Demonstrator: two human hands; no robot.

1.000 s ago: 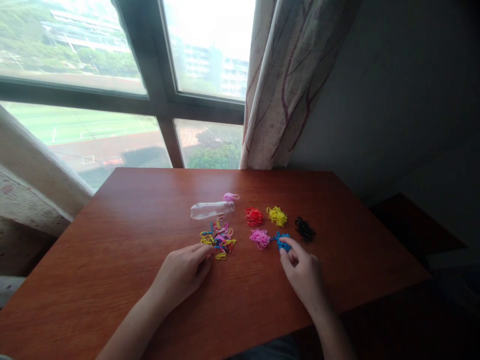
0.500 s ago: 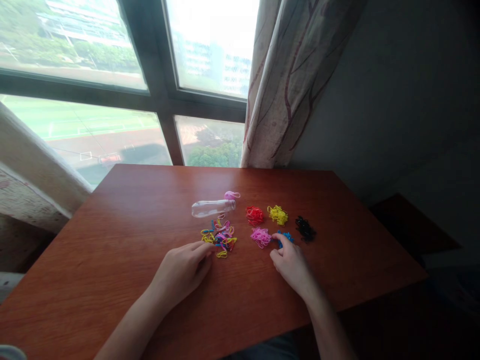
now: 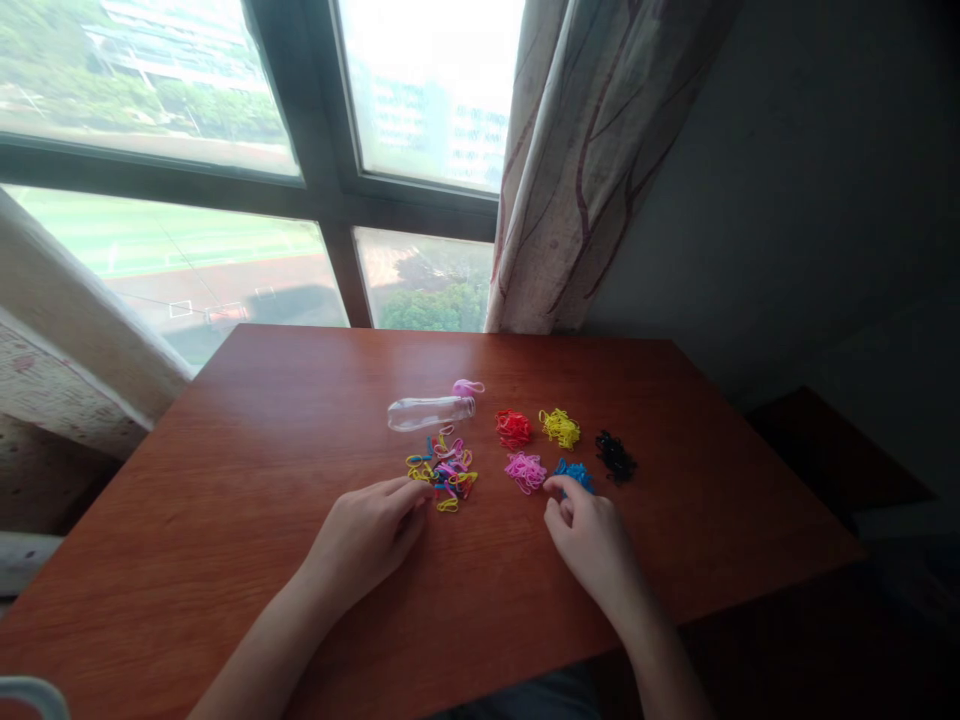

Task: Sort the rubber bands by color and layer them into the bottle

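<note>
On the brown table lies a mixed pile of coloured rubber bands (image 3: 452, 464), yellow, pink, red, blue and dark. At its near left edge rests my left hand (image 3: 375, 520), fingers stretched toward the bands and thumb apart; I see nothing held. My right hand (image 3: 589, 525) is beside a small heap of blue rubber bands (image 3: 574, 471), partly covering it. Its index finger is bent and stands apart from the thumb, with no band visible between them. Just left of that hand are pink rubber bands (image 3: 525, 471). Red bands (image 3: 513, 429), yellow bands (image 3: 560, 428) and black bands (image 3: 615, 457) form separate heaps.
Behind the mixed pile lies a clear plastic bottle-shaped container (image 3: 429, 411) on its side, with a pink looped cap (image 3: 466, 387) near its mouth. A window and curtain (image 3: 547, 200) stand beyond the table (image 3: 300, 400). A white curved rim (image 3: 34, 690) shows at the lower left.
My right index finger has drawn back and curled closer to the thumb, away from between the pink and blue heaps. My left hand stays by the mixed pile. The view has shifted slightly.
</note>
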